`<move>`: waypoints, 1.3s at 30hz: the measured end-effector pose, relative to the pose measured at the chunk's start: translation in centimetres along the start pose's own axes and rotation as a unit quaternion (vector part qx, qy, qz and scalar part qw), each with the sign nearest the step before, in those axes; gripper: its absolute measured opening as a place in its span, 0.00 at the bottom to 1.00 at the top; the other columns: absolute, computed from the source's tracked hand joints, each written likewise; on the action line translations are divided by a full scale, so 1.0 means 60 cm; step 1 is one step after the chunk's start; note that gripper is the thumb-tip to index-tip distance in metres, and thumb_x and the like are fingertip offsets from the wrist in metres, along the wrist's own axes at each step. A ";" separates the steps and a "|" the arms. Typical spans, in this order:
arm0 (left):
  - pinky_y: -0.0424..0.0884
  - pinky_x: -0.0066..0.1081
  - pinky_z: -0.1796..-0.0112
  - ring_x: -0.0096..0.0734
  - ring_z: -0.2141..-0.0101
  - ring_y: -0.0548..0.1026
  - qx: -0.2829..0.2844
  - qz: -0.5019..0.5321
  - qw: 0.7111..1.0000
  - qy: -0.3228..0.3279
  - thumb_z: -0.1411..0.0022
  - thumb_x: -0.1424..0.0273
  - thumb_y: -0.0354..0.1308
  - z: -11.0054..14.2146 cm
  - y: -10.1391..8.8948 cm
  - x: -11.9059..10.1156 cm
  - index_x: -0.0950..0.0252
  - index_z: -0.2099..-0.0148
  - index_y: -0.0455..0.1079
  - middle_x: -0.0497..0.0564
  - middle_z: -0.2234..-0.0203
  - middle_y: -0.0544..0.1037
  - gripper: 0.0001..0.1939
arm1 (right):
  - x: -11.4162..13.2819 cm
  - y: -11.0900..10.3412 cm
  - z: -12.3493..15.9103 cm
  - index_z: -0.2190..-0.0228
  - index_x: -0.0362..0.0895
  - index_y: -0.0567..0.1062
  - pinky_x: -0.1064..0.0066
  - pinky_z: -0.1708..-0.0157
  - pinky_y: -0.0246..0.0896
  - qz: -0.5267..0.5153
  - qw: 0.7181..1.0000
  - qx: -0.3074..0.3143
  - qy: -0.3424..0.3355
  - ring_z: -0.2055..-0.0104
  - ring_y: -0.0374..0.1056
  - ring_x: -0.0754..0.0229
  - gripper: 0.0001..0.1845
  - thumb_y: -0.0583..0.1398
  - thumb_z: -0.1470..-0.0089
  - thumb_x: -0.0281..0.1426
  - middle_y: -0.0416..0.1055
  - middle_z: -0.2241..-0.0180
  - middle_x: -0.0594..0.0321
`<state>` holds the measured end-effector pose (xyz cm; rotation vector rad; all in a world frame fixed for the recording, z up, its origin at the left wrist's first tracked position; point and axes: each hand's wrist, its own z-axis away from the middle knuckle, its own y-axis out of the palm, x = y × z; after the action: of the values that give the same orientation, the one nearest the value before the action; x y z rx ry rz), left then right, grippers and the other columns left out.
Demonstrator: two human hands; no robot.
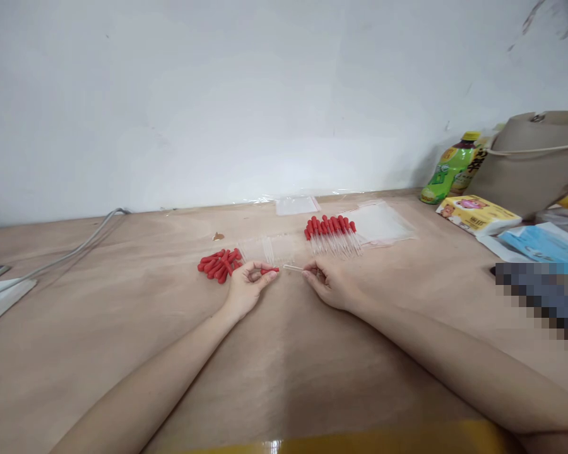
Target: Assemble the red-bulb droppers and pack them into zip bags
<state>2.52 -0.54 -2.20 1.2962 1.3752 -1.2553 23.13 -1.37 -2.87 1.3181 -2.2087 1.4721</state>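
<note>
Between the thumb and fingers of my left hand is a red rubber dropper bulb, its end pointing right. My right hand pinches a clear glass dropper tube that points left at the bulb; a small gap separates the two. Left of my left hand lies a pile of loose red bulbs. Behind my hands, clear tubes lie in a row. Several droppers with red bulbs fitted lie side by side behind my right hand.
Clear plastic bags lie behind the droppers, another bag by the wall. At right stand a green-labelled bottle, a yellow tissue pack, a beige bag and a blue packet. A grey cable crosses the left side.
</note>
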 end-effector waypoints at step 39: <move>0.68 0.25 0.76 0.28 0.77 0.72 0.135 -0.232 0.951 0.157 0.47 0.64 0.58 0.006 -0.008 0.000 0.66 0.66 0.75 0.51 0.76 0.77 0.11 | 0.000 -0.009 -0.002 0.71 0.44 0.74 0.67 0.64 0.38 0.124 0.987 0.069 -0.078 0.75 0.60 0.65 0.14 0.50 0.44 0.33 0.73 0.75 0.64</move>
<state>2.02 -0.90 -2.19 1.4556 1.8621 -1.6489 23.49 -1.34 -2.48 1.2768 -2.4867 1.6893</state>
